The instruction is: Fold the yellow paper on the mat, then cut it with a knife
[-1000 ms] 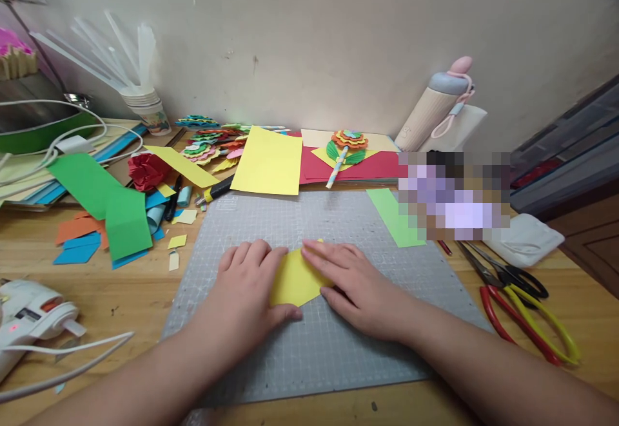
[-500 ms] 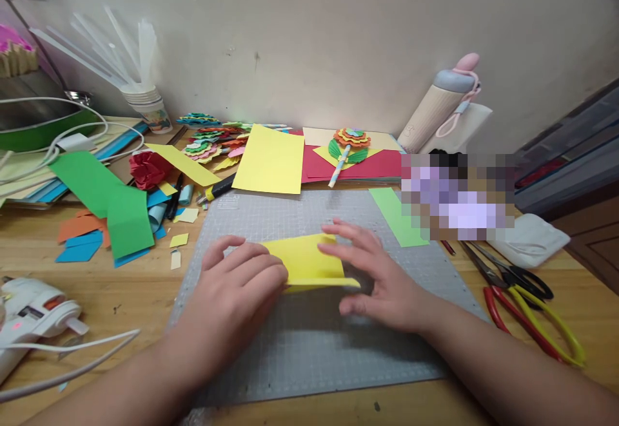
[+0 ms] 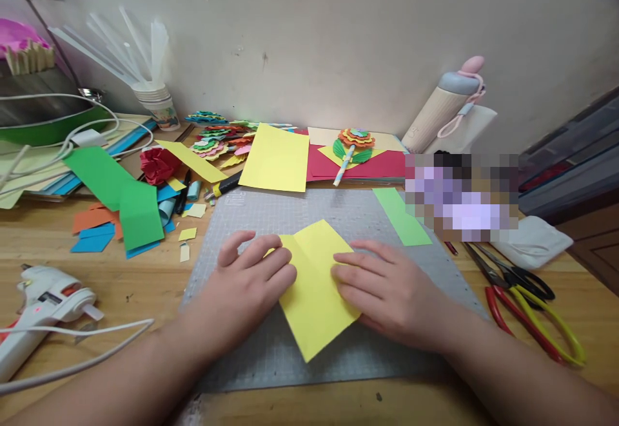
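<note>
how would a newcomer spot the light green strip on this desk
Find the big grey mat, then its far right corner. The strip lying flat there is pale green; the creased paper at the mat's middle is yellow.

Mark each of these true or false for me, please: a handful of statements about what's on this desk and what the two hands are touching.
1. Both the left hand and the right hand touch one yellow sheet. True.
2. The hot glue gun lies to the right of the cutting mat. False: it lies to the left of it.
3. Clear straws stand in the stacked paper cups. True.
4. The light green paper strip is under the left hand. False: it lies beyond the right hand, and neither hand touches it.
5. The paper flower has green leaves. True.
</note>
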### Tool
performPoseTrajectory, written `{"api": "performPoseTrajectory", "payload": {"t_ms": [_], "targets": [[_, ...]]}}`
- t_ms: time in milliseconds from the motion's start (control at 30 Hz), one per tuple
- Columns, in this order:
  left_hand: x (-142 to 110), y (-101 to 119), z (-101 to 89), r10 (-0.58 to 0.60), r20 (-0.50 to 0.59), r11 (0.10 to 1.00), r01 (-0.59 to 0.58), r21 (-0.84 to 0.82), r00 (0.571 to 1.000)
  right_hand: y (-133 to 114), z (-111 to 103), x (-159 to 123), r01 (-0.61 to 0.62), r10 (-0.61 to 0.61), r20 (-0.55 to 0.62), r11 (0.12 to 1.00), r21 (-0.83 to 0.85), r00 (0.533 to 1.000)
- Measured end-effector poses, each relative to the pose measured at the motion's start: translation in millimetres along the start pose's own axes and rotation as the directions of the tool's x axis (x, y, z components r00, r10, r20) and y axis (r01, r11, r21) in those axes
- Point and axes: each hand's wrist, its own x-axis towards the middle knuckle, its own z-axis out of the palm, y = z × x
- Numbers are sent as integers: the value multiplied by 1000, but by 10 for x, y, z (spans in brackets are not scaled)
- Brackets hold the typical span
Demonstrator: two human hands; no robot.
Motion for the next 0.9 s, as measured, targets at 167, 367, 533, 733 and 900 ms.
{"api": "performPoseTrajectory", "payload": {"t_ms": [167, 367, 533, 733, 900], "targets": [[-24, 211, -29, -18, 178, 997, 30, -66, 984, -289, 115, 16, -64, 74, 163, 996, -65, 984], [-122, 483, -154, 91, 139, 977, -62, -205, 986, -447, 20, -4, -172, 167, 181, 985, 13, 969], [-27, 367, -202, -104, 333, 838, 263, -478, 937, -372, -146, 25, -209, 212, -68, 977, 44, 975], [86, 230, -186, -219, 485, 688, 487, -539, 846, -448, -137, 57, -87, 89, -252, 996, 19, 964], [69, 147, -69, -360, 468, 682, 570, -458, 807, -522, 54, 75, -163, 163, 101, 987, -13, 981]]}}
